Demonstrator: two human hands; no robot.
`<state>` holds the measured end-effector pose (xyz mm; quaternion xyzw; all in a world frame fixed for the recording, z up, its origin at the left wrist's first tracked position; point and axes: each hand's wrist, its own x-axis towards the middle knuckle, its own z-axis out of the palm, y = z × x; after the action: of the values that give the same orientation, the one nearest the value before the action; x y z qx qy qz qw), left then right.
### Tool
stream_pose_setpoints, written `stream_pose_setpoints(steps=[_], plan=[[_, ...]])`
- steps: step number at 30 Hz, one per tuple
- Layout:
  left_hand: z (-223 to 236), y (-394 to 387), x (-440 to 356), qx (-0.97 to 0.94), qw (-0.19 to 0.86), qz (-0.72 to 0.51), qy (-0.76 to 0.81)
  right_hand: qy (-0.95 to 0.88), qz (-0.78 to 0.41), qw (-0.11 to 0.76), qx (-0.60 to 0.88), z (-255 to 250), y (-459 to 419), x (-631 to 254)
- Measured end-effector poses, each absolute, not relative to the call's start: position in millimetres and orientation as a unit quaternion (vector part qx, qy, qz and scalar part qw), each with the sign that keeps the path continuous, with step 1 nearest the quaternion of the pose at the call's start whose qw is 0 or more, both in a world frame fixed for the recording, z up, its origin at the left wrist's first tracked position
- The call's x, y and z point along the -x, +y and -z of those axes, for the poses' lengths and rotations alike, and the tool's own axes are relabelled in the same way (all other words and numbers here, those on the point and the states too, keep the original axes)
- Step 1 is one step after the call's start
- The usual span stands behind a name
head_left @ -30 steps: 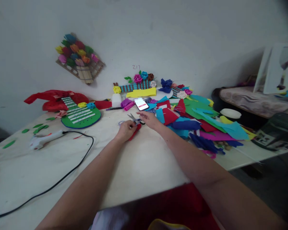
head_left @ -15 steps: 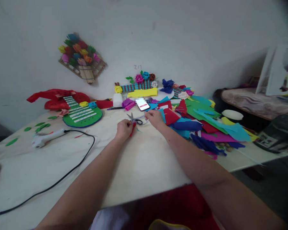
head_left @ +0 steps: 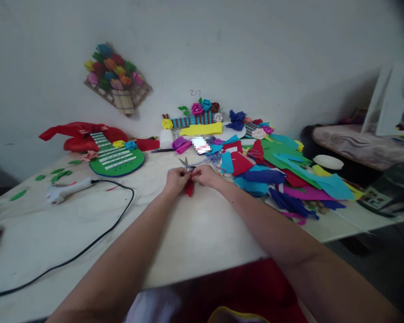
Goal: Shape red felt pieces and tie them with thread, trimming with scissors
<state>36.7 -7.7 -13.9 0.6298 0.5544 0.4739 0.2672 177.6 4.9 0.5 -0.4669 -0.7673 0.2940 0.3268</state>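
My left hand (head_left: 176, 180) is closed in a pinch on a small piece of red crepe paper (head_left: 189, 189), whose loose end hangs down toward the table. Right beside it, the fingers of my right hand (head_left: 208, 176) are pinched together at the top of the red paper, on a thin pale thread too fine to follow between the fingertips. Just beyond both hands lie scissors (head_left: 184, 162) with blades spread, their handles partly hidden by my fingers. A tangle of pale thread (head_left: 214, 158) rests behind my right hand.
Coloured paper pieces (head_left: 265, 175) are heaped on the right. A phone (head_left: 202, 146), partly blurred out, lies ahead. At left are a glue gun (head_left: 67, 190) with a black cord (head_left: 121, 215), green paper leaves (head_left: 18, 195) and a green guitar-shaped craft (head_left: 117, 163).
My right hand has moved left and slightly toward me, from beside the scissors' handles to meet my left hand at the red paper. The view has shifted slightly.
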Motion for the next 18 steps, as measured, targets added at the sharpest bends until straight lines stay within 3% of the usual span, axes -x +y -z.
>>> stream_pose_setpoints(steps=[5,12,18], plan=[[18.4,-4.8,-35.9,-0.619,0.307,-0.496,0.525,-0.75,-0.298,0.352,0.475,2.5,2.9,-173.8],[13.6,-7.1,-40.0,-0.562,0.411,-0.514,0.501,-0.655,-0.434,0.375,0.491,-4.2,-6.5,-169.9],[12.2,-8.1,-42.2,-0.555,0.404,-0.531,0.497,-0.652,-0.437,0.376,0.493,-0.4,-3.5,-165.9]])
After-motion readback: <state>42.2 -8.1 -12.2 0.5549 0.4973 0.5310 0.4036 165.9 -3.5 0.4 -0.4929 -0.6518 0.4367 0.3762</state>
